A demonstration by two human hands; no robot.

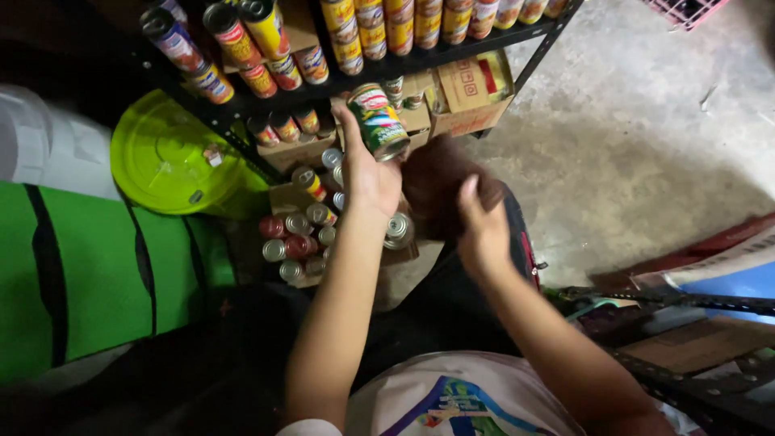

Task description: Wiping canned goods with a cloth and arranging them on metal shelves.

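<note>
My left hand (367, 173) holds up a tin can with a green label (378, 121), lifted in front of the lower shelves. My right hand (482, 230) grips a dark brown cloth (436, 182) right beside the can, at knee height. Below the hands sits an open cardboard box (282, 199) packed with several upright cans (299, 234), their silver lids showing. I am crouched, with my dark trousers and white shirt at the bottom of the view.
A black metal shelf rack (452, 50) carries rows of yellow and red cans and small cartons (472, 89). A lime-green plastic lid (165, 157) and green sheet (89, 266) lie left. Bare concrete floor (646, 137) spreads right, with another rack frame (686, 303) at lower right.
</note>
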